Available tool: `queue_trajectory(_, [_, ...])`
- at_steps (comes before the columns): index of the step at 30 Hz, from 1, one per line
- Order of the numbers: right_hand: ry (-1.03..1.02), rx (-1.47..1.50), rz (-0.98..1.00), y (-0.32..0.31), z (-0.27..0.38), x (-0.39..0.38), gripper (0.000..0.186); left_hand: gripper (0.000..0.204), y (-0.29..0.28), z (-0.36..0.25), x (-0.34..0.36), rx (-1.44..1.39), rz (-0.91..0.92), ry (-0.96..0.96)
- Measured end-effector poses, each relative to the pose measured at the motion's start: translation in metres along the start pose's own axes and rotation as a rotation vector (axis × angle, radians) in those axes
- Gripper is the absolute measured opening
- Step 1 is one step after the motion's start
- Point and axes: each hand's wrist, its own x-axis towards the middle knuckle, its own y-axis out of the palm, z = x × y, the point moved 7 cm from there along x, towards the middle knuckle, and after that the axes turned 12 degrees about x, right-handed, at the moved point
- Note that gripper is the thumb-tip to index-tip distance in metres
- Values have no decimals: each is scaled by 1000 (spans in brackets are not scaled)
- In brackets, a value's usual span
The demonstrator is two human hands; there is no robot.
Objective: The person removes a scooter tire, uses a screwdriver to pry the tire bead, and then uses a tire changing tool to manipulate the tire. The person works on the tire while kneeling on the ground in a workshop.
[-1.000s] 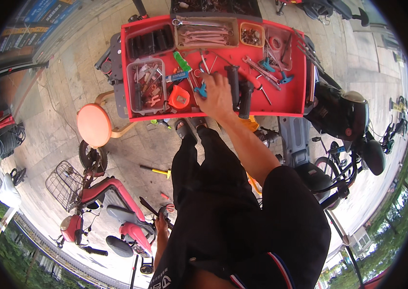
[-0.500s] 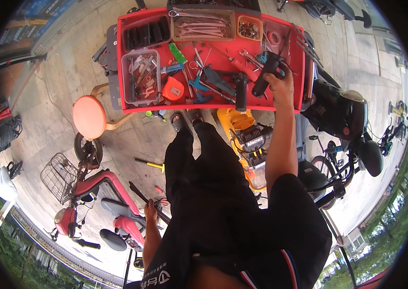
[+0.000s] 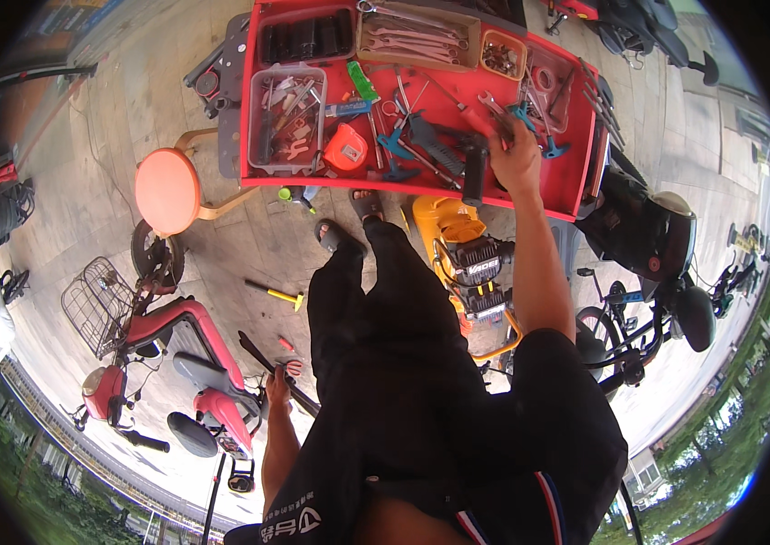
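Note:
My right hand [image 3: 517,162] reaches over the red tool tray [image 3: 385,186] with thumb and fingers apart, its fingertips at a metal wrench [image 3: 488,100] and a red-handled tool [image 3: 473,118]. Whether they touch these I cannot tell. Beside the thumb, a black handlebar grip [image 3: 473,177] stands by the tray's near edge; another dark piece lies just behind it, partly hidden. Down at the lower left, my left hand [image 3: 278,389] is closed around a long dark bar [image 3: 258,352] that slants past my leg.
Wrenches [image 3: 412,41], a tub of mixed parts [image 3: 287,118] and an orange tape measure [image 3: 346,147] sit in the tray. Around me are an orange stool [image 3: 167,191], a yellow machine [image 3: 444,227], a hammer [image 3: 276,293], a pink scooter [image 3: 194,318] and a black scooter [image 3: 635,213].
My right hand has let go of the black grip it held above the tray and now reaches among the tools. The view has shifted slightly. My left hand keeps its hold on the bar.

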Motion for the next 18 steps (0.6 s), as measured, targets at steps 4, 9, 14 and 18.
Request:
queue_trajectory(4, [135,-365,565,76,0,39,21,34,10,-2,-11,-162,103,74])
queue_trajectory(9, [197,-569,887,102,-17,65,18,25,17,10,-22,-297,79,24])
queue_trajectory(14, [325,-446,1093,115,-16,71,25,29,36,28,-27,-339,116,-15])
queue_trajectory(18, [233,-635,1152,126,-1,72,26,33,47,39,-31,-350,125,-46])
